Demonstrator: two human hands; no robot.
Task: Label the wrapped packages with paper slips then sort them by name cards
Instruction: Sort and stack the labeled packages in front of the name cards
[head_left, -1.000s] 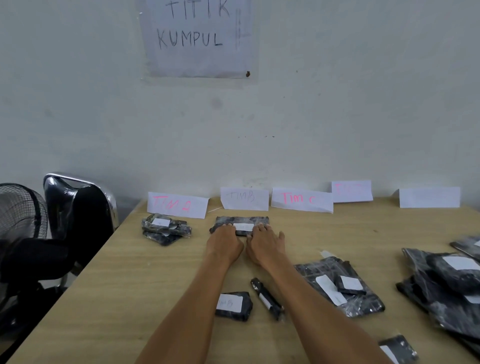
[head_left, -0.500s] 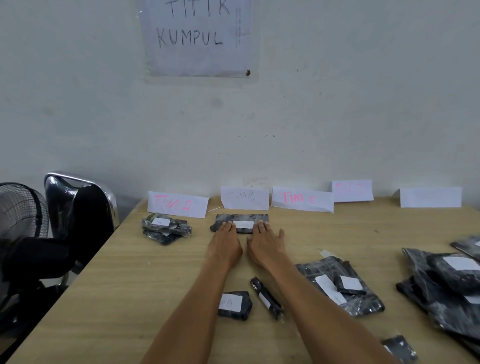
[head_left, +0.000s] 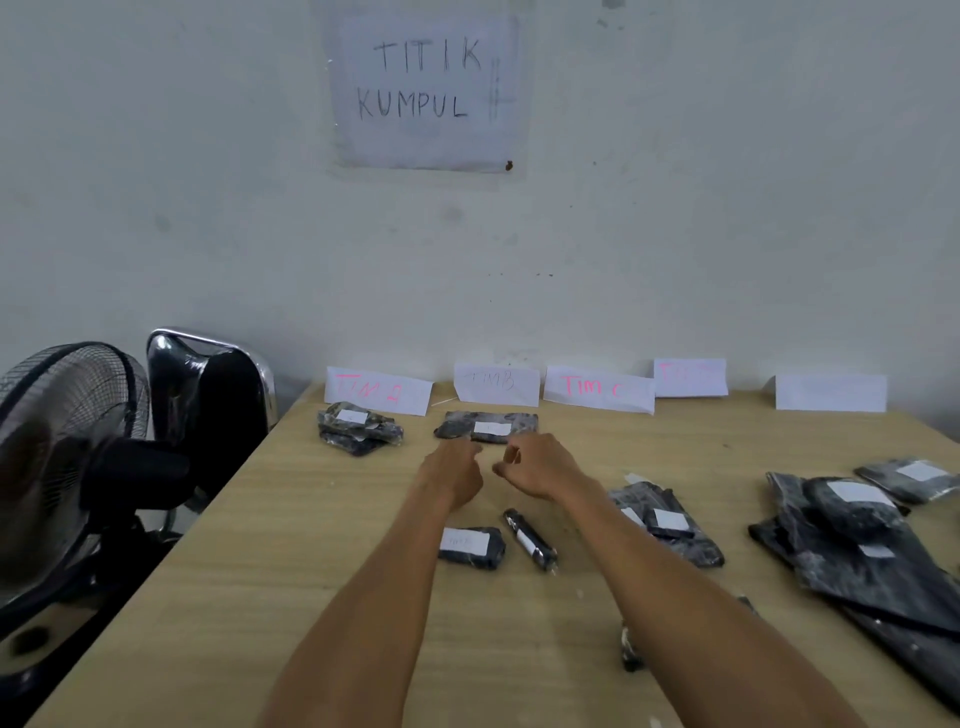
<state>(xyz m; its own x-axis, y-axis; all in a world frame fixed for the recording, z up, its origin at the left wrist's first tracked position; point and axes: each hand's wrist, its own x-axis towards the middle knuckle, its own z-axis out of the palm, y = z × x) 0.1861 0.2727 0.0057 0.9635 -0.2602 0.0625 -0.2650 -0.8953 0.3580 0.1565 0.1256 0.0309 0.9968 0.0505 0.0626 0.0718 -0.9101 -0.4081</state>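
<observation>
A head-worn view looks down two bare forearms over a wooden tabletop (head_left: 311, 571) set against a pale wall. Both hands hover side by side, released and empty. The left hand (head_left: 453, 472) has loosely curled fingers with the forefinger reaching forward. The right hand (head_left: 540, 467) has loosely bent fingers that grip nothing.

Just beyond the fingertips lies a flat wrapped package (head_left: 488, 427) in black plastic, with a white paper slip (head_left: 492, 428) on its top face. Its long axis runs left to right, across the line of the arms. Whether the left forefinger touches its near edge cannot be told. Directly beyond it stands the TIM B name card (head_left: 496, 385), so this package looks sorted.

Back towards the person, just inside the left forearm, sits a small labelled package (head_left: 470, 545), slip upward. Between the forearms lies a narrow wrapped package (head_left: 530, 539), its long axis slanting from far left to near right. Either seems a likely next pick, and the left hand is nearer the small one.
</observation>
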